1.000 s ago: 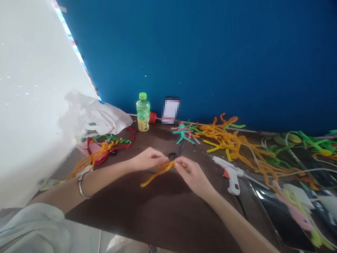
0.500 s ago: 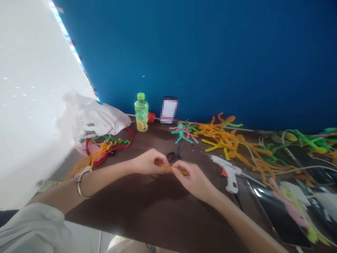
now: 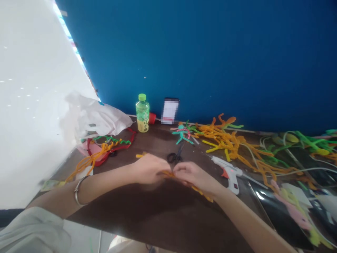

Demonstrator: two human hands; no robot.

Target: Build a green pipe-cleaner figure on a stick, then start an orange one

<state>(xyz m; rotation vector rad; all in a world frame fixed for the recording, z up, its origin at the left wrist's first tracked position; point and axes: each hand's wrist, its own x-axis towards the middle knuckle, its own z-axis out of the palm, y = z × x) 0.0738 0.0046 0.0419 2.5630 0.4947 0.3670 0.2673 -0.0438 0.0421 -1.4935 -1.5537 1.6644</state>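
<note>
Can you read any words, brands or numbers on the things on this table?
Nothing here can be read for certain.
Label on the green-capped bottle: print too small to read.
Upright card: blurred, unreadable.
White glue gun: small marks, too small to read.

Bright light glares on the white panel (image 3: 34,105), the left hand (image 3: 149,169) throws a soft shadow (image 3: 142,202), edges bowed.

Scissors (image 3: 174,157) lie behind the right hand (image 3: 194,177), left of a glue gun (image 3: 229,173).
</note>
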